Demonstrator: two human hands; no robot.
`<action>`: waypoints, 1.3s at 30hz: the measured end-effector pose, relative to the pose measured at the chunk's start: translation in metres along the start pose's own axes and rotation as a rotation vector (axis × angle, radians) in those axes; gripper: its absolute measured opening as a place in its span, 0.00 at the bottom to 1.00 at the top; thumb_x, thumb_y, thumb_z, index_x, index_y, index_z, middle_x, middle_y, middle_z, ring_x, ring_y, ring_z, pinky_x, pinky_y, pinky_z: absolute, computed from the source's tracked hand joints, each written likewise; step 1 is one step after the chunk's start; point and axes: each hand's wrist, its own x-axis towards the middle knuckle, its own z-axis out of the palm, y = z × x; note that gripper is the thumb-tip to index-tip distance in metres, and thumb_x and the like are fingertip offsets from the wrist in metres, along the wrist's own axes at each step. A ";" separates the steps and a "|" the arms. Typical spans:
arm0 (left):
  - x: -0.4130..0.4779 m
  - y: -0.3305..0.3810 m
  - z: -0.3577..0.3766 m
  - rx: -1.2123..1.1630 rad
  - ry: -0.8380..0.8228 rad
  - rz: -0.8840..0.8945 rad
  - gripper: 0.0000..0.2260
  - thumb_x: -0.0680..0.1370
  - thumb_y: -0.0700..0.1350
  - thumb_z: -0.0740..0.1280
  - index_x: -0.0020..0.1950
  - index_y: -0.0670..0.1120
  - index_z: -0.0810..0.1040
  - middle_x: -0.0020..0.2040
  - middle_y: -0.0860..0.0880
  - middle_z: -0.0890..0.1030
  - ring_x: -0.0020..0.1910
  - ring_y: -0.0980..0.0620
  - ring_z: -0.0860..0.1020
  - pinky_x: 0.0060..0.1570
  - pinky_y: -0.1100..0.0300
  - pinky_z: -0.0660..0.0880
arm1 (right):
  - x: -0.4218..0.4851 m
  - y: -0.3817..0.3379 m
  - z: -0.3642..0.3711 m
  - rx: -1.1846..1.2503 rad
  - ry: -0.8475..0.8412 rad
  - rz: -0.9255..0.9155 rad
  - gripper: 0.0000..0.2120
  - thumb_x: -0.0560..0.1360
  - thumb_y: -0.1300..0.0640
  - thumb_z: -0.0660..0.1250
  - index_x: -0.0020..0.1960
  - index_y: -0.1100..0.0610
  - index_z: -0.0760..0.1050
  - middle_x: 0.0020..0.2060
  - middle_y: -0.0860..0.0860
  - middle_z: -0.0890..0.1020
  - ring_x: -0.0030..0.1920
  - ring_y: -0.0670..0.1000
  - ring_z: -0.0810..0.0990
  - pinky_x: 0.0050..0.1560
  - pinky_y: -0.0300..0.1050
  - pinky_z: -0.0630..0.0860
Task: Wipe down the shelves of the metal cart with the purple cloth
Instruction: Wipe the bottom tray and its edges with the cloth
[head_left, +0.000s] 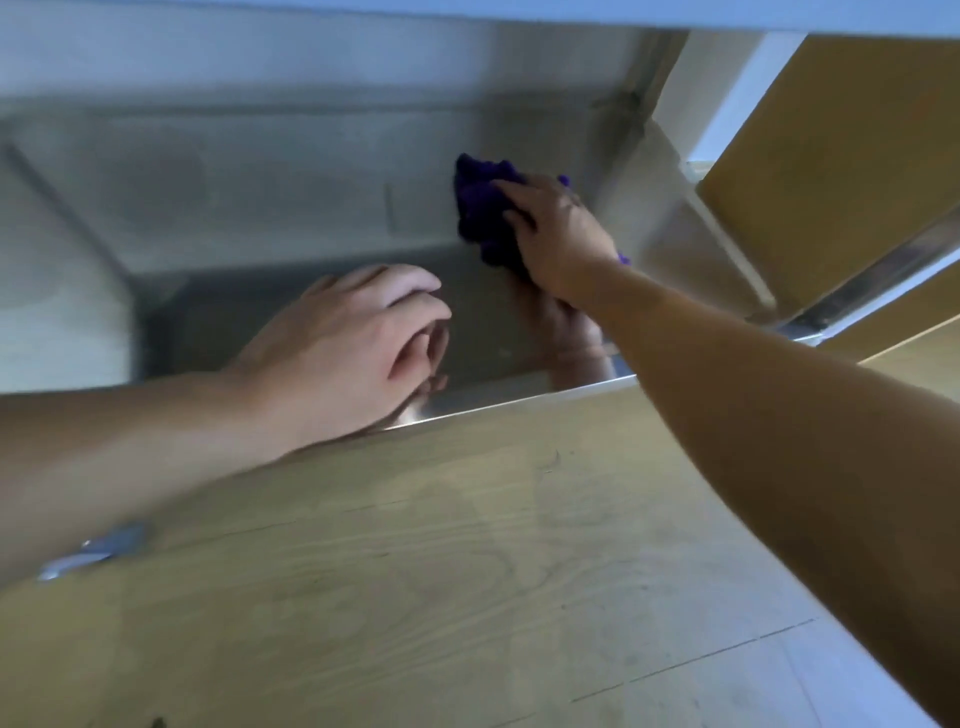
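Observation:
The purple cloth (480, 208) lies bunched on the lower shelf (270, 208) of the metal cart, toward its right side. My right hand (558, 234) presses flat on the cloth, fingers spread over it. My left hand (358, 338) rests on the shelf near its shiny front rim (519, 402), fingers curled loosely, holding nothing. Both hands reflect in the steel. The upper shelf's underside (467, 10) spans the top of the view.
A metal upright and side rail (852, 291) of the cart stand at the right. Wood-grain floor (467, 571) fills the foreground below the shelf. A metal caster bracket (93, 551) shows at lower left, beneath my forearm.

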 end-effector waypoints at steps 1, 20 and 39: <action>-0.013 -0.014 -0.008 0.038 -0.027 0.009 0.16 0.78 0.49 0.56 0.62 0.50 0.77 0.68 0.52 0.73 0.64 0.49 0.72 0.63 0.49 0.72 | 0.000 0.000 0.001 0.002 0.005 0.014 0.21 0.77 0.52 0.55 0.67 0.51 0.74 0.65 0.57 0.76 0.64 0.60 0.74 0.65 0.51 0.69; -0.091 -0.084 -0.007 -0.033 0.046 -0.157 0.20 0.79 0.52 0.56 0.70 0.51 0.73 0.72 0.52 0.70 0.72 0.51 0.65 0.71 0.48 0.63 | 0.024 -0.157 0.067 0.082 -0.068 -0.221 0.19 0.80 0.56 0.56 0.69 0.50 0.72 0.68 0.52 0.74 0.66 0.50 0.72 0.67 0.43 0.68; -0.083 -0.081 -0.003 -0.045 0.094 -0.151 0.20 0.78 0.51 0.57 0.66 0.50 0.77 0.68 0.51 0.74 0.69 0.49 0.70 0.68 0.48 0.65 | 0.067 -0.174 0.076 0.146 -0.158 -0.208 0.20 0.78 0.52 0.54 0.68 0.43 0.72 0.66 0.47 0.76 0.63 0.50 0.77 0.62 0.48 0.74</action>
